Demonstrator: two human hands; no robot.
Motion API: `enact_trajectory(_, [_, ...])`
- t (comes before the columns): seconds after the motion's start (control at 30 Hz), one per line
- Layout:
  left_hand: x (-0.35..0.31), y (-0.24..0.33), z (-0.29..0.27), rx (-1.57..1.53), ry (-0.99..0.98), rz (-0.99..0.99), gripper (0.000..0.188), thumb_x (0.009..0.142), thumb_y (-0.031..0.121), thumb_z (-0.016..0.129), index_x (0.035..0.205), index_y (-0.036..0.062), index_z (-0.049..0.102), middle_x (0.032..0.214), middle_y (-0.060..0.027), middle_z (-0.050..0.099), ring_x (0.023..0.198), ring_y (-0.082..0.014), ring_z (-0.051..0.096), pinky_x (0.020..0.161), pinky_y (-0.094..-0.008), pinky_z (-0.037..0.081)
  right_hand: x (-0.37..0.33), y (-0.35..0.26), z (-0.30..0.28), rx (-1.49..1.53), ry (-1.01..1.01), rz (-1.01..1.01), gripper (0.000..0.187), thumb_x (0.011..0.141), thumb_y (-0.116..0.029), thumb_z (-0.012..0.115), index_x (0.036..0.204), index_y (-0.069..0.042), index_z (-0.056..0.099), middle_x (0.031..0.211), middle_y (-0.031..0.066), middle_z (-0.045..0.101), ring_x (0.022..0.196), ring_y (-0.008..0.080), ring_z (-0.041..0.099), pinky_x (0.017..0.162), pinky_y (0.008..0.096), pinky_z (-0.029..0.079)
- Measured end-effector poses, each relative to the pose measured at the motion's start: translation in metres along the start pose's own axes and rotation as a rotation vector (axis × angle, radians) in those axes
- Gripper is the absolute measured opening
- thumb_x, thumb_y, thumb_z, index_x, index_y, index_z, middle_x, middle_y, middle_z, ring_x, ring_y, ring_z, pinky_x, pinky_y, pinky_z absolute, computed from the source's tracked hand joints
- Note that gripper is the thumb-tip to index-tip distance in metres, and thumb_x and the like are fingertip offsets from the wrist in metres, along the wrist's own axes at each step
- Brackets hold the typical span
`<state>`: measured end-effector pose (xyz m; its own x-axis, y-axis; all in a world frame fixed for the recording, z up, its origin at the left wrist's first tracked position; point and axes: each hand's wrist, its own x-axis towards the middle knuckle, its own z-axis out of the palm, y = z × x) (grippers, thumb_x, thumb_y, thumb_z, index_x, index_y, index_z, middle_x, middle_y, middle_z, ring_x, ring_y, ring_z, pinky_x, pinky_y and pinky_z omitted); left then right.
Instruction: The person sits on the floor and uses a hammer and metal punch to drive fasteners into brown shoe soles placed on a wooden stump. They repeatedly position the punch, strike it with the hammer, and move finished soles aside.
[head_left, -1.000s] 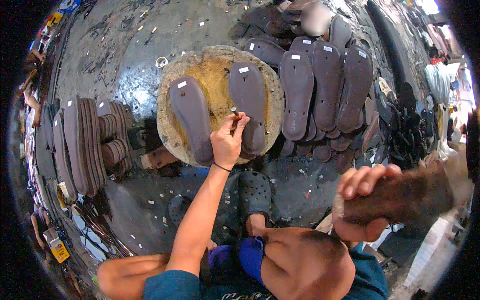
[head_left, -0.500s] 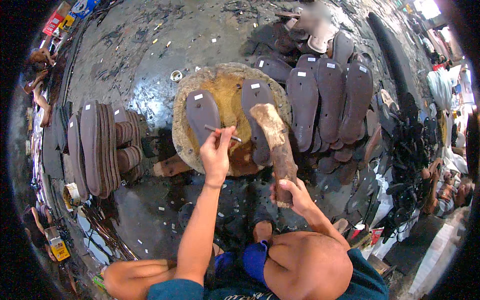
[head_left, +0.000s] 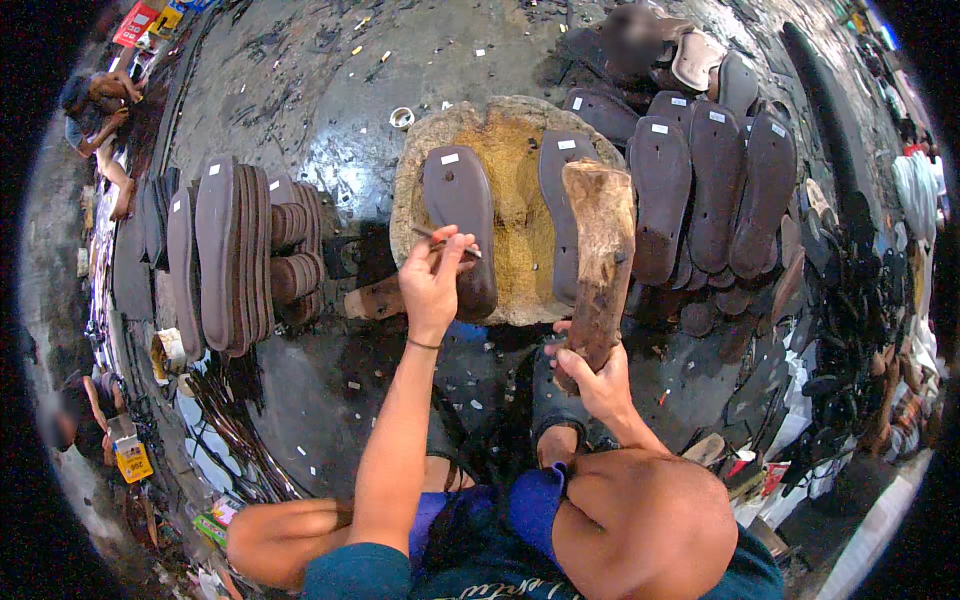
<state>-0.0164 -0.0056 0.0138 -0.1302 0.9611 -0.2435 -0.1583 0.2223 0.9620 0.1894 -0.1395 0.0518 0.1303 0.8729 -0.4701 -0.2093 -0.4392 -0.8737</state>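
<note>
My left hand [head_left: 432, 290] pinches a thin, dark metal hole punch [head_left: 443, 241], held slantwise over the lower half of a brown sandal sole [head_left: 458, 195]. This sole lies on a broad, rough chopping block [head_left: 513, 190] with a dark hole and a white sticker near its top. A second sole [head_left: 562, 225] lies to its right, partly covered by a thick wooden club [head_left: 605, 235]. My right hand [head_left: 597, 385] wraps round the club's lower end. The club stands apart from the punch, its broad pale end pointing away from me.
Stacked brown soles [head_left: 222, 260] stand left of the block; more soles [head_left: 712, 190] are piled to its right. A tape roll [head_left: 401, 118] lies beyond the block. Another person [head_left: 97, 115] sits at the far left. Scraps litter the floor.
The whole view has shifted, so the block sits further right and higher. My left hand has drawn the punch leftward over the left sole. The club has turned more upright.
</note>
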Motion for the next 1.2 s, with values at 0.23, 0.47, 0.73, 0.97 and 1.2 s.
enact_trajectory(0.23, [0.001,-0.007,0.006,0.518,-0.029,0.223,0.019,0.093,0.018,0.071,0.101,-0.0001,0.071,0.088,-0.0091,0.075,0.080,-0.0138,0.072,0.070,-0.0275,0.056,-0.021,-0.063,-0.005,-0.047,0.006,-0.121,0.047,0.083,-0.024,0.075,0.118,-0.002,0.054,0.097,0.0072,0.063,0.080,0.0194,0.065,0.070,0.0335,0.053])
enact_trajectory(0.47, [-0.003,-0.021,-0.001,0.766,-0.091,0.525,0.013,0.090,0.014,0.072,0.095,0.0020,0.072,0.083,-0.0126,0.073,0.081,-0.0262,0.071,0.070,-0.0356,0.057,-0.008,-0.137,0.005,0.071,-0.239,0.006,0.057,0.082,-0.035,0.077,0.126,-0.004,0.057,0.097,0.0063,0.060,0.096,0.0173,0.060,0.081,0.0395,0.050])
enact_trajectory(0.73, [0.009,-0.014,-0.011,0.669,-0.188,0.424,0.023,0.097,0.024,0.065,0.092,0.0030,0.055,0.085,-0.0106,0.071,0.077,-0.0251,0.070,0.062,-0.0350,0.056,0.009,-0.031,0.013,0.026,-0.242,0.078,0.043,0.081,-0.028,0.069,0.110,-0.001,0.053,0.079,0.0098,0.065,0.067,0.0201,0.064,0.062,0.0337,0.052])
enact_trajectory(0.97, [0.016,0.014,-0.041,-0.175,0.143,-0.028,0.021,0.100,0.023,0.063,0.105,0.0031,0.060,0.104,-0.0109,0.070,0.092,-0.0176,0.070,0.069,-0.0280,0.061,0.008,-0.015,-0.002,0.028,-0.085,0.136,0.027,0.088,-0.024,0.072,0.098,-0.002,0.058,0.076,0.0073,0.066,0.065,0.0171,0.065,0.057,0.0315,0.054])
enact_trajectory(1.2, [0.007,-0.020,-0.039,-0.001,0.078,-0.057,0.022,0.099,0.023,0.064,0.107,0.0031,0.064,0.098,-0.0066,0.072,0.088,-0.0135,0.069,0.069,-0.0269,0.057,-0.002,-0.002,0.012,-0.052,-0.116,0.217,0.037,0.088,-0.022,0.074,0.110,-0.002,0.051,0.081,0.0078,0.066,0.067,0.0170,0.066,0.057,0.0308,0.055])
